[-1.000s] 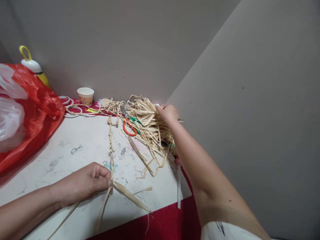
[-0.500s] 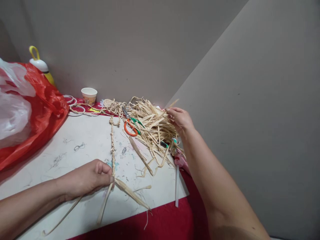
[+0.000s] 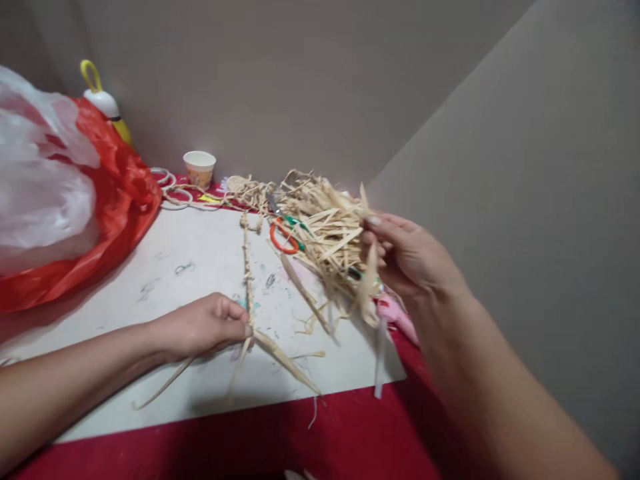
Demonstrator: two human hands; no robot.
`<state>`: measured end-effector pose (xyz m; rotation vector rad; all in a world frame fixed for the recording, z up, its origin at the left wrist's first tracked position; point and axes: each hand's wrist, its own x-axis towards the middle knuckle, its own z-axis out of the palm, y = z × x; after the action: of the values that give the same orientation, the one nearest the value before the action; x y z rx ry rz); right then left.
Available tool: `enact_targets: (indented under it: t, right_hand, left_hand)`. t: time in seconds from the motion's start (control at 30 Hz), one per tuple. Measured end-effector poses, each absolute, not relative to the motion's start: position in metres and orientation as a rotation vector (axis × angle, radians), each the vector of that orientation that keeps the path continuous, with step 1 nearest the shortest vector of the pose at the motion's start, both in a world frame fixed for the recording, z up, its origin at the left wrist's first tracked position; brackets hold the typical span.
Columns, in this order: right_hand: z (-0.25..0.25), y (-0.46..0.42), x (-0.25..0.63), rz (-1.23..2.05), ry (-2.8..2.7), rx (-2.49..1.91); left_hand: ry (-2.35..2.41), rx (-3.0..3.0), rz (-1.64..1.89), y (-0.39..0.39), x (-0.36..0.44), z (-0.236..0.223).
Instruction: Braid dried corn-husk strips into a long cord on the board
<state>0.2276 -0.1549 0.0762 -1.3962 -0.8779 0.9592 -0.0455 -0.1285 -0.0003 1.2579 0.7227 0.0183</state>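
Observation:
My left hand (image 3: pixel 213 327) pinches the near end of a thin braided cord (image 3: pixel 247 270) of dried plant fibre, which runs away from me over a white board (image 3: pixel 165 280). Loose strands (image 3: pixel 287 363) fan out from under its fingertips. Over on the right, my right hand (image 3: pixel 407 250) is closed on a pale dried strip (image 3: pixel 370 273), held between thumb and fingers so that one end points up and the rest hangs down. Behind that hand lies a heap of similar dried strips (image 3: pixel 325 207). Scissors (image 3: pixel 285 237) with orange and green handles rest against the heap.
A red and white plastic bag (image 3: pixel 117 187) bulges at the left, with a yellow-and-white bottle (image 3: pixel 103 103) behind it. A paper cup (image 3: pixel 200 170) and white rings (image 3: pixel 177 198) stand along the back. Red cloth (image 3: pixel 325 447) covers the table; grey walls close off the back and right.
My right hand has come back from the heap toward me, drawing a dried strip out. My left hand keeps its pinch on the cord. The whole view has shifted slightly.

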Motion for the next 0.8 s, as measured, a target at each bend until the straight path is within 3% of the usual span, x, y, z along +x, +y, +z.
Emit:
enact_targets:
  t: [0.23, 0.53, 0.8]
  right_hand:
    - [0.033, -0.24, 0.134, 1.548, -1.088, -1.594]
    - [0.017, -0.253, 0.108, 1.644, -1.065, -1.589]
    - [0.002, -0.25, 0.107, 1.507, -1.016, -1.541]
  left_hand:
    - [0.761, 1.099, 0.044, -0.135, -0.044, -0.001]
    - [0.783, 1.067, 0.114, -0.142, -0.041, 0.001]
    - [0.764, 1.07, 0.121, -0.144, -0.043, 0.0]
